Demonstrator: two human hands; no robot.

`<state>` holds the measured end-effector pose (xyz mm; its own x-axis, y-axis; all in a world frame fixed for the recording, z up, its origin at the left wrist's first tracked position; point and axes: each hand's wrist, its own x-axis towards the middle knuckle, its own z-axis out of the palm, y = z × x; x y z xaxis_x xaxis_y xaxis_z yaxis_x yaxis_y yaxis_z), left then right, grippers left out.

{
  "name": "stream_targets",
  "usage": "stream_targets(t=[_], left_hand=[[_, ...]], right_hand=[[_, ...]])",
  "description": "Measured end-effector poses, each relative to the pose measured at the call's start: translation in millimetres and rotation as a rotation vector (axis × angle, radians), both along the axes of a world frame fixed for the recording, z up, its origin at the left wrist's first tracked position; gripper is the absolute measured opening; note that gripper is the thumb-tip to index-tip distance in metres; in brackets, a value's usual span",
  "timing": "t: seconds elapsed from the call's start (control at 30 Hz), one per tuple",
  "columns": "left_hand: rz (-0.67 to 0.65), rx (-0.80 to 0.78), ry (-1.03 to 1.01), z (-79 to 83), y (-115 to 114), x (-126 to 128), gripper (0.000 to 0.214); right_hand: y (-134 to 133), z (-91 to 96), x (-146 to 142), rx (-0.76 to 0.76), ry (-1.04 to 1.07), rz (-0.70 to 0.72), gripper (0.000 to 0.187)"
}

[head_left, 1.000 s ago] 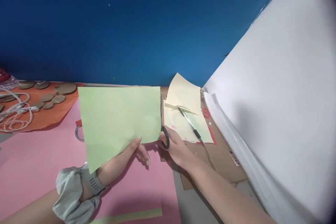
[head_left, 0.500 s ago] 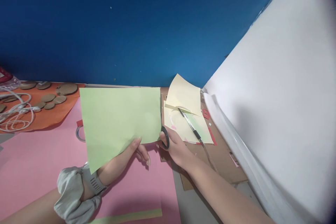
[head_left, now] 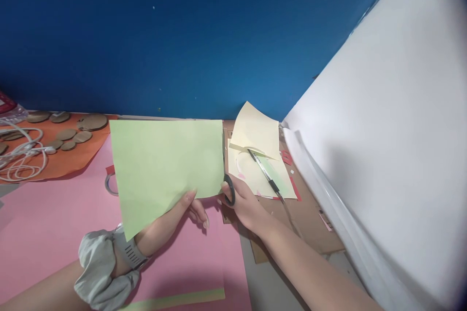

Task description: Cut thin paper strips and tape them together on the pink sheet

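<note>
A light green sheet of paper (head_left: 168, 155) is held up in front of me by my left hand (head_left: 184, 209). The thumb lies on its face near the lower edge, with the other fingers curled behind and below. My right hand (head_left: 244, 201) grips black-handled scissors (head_left: 229, 190) at the sheet's right edge. The blades are mostly hidden by the paper, so whether they are spread or closed I cannot tell. Beneath the hands lies a large pink sheet (head_left: 189, 262). A narrow green paper strip (head_left: 178, 298) rests on it near the front.
Cream paper (head_left: 255, 131) and a pen (head_left: 264, 170) lie on cardboard (head_left: 306, 223) at right. Orange paper (head_left: 80, 158) at left bears several cardboard discs (head_left: 92, 122) and white earphones (head_left: 27, 150). A tape roll (head_left: 111, 184) peeks out behind the green sheet. White sheeting (head_left: 394, 131) slopes at right.
Both hands, the green sheet and the scissors stay almost in place. The view has shifted very slightly; nothing has been taken up or let go.
</note>
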<state>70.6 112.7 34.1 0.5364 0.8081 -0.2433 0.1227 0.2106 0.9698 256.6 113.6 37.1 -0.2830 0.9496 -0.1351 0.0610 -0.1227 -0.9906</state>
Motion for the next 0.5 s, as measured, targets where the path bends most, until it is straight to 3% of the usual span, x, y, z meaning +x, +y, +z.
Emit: stream_targets(t=[0.5], left_hand=[[0.016, 0.017, 0.021, 3.6, -0.3, 1.4, 0.060]], right_hand=[[-0.5, 1.5, -0.9, -0.031, -0.013, -0.005, 0.039]])
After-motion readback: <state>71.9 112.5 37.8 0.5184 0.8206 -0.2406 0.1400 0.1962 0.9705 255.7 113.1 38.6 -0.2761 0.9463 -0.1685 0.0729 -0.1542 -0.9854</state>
